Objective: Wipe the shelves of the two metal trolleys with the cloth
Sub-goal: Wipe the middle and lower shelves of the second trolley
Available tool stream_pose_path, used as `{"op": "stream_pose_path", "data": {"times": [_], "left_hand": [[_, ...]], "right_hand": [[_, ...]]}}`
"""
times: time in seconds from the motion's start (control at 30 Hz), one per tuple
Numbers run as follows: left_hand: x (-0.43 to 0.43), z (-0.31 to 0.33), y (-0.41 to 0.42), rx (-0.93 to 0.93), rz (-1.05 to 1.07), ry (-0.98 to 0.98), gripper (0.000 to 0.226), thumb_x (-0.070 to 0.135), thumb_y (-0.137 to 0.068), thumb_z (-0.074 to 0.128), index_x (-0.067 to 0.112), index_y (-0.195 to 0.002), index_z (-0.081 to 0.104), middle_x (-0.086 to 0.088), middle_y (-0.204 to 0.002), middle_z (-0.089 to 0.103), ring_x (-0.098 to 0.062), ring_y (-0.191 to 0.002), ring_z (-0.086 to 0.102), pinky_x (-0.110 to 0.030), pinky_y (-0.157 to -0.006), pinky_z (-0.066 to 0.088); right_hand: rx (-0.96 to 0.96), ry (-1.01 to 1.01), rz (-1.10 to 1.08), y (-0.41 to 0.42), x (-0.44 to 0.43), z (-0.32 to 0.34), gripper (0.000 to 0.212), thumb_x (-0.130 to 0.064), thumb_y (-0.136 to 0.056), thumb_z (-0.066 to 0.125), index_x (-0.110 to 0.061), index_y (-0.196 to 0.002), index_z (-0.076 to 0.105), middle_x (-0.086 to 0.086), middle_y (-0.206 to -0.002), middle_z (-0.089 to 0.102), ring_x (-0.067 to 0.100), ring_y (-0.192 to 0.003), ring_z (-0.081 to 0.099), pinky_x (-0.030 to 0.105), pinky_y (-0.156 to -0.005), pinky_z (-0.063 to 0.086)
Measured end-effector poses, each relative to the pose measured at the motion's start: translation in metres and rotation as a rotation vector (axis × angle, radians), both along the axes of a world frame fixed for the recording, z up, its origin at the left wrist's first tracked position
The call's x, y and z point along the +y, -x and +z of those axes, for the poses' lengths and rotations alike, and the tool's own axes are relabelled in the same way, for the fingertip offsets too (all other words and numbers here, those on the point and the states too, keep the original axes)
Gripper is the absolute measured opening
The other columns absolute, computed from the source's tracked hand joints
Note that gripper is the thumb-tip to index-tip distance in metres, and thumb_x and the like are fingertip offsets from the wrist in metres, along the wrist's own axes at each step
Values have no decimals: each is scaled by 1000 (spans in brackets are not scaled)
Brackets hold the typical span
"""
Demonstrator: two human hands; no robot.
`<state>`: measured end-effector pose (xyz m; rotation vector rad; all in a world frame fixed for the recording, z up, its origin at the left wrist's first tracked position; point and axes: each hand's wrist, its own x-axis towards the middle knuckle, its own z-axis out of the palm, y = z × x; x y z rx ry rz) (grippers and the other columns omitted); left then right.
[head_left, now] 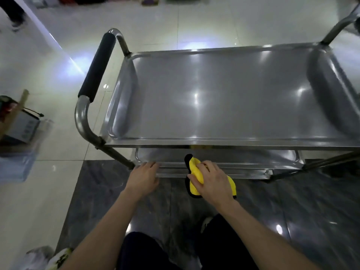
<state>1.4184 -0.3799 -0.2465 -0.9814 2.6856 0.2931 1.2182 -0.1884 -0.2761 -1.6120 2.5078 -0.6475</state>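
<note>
Pale glossy floor (58, 75) fills the upper part of the frame, with a dark stone strip (97, 191) under me at the bottom. At far left sits a box (19, 127) of odds and ends, blurred.

Next comes the trolley's handle (99, 65), padded black, and then the trolley itself across the centre. Its top shelf (224, 94) shines evenly and I see no smears on it, though I cannot tell from that whether it has been wiped. Below its near edge the lower shelf (233, 158) peeps out.

My left hand (145, 177) lies at the near left corner of the lower shelf, fingers fairly straight and relaxed, touching the rim and holding nothing. Just right of it, my right hand (212, 182) grips the cloth (196, 172), fingers curled over it and thumb tucked along its side.

The cloth is yellow with black edging, bunched under that palm at the near rim of the lower shelf, low in the centre of the frame. Its long axis runs slantwise, from a black tip pointing to the upper left, toward the shelf, down to a corner showing at the lower right by my wrist.

I judge the lower shelf is the job in hand. Only one trolley shows, so the second looks to be left to do.
</note>
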Motion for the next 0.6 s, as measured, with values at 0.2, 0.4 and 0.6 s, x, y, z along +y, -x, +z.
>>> {"op": "stream_pose_path", "data": {"times": [0.2,0.4,0.6], "left_hand": [[-75,-113,-21,134,-58,61,58,36,-101,65,26,-156,53,0,-162,52,-23,-144,55,-46,-116,49],[-120,-228,-45,327,-92,275,45,21,-94,73,14,-138,68,-11,-147,65,-34,-131,65,-45,-111,47],[-133,-294,-58,868,-323,489,27,13,-103,63,16,-130,64,-8,-136,64,-28,-120,63,-43,-105,50]], "right_hand": [[40,238,-76,-32,-98,-91,47,-55,-104,62,-13,-125,68,7,-119,65,27,-101,61,41,-85,55],[190,104,10,-69,-171,-215,54,-59,-108,49,-17,-139,64,11,-145,59,34,-128,55,53,-107,47],[402,237,-66,-76,-184,-285,59,-65,-107,43,-27,-151,55,12,-167,41,35,-149,41,57,-123,28]]}}
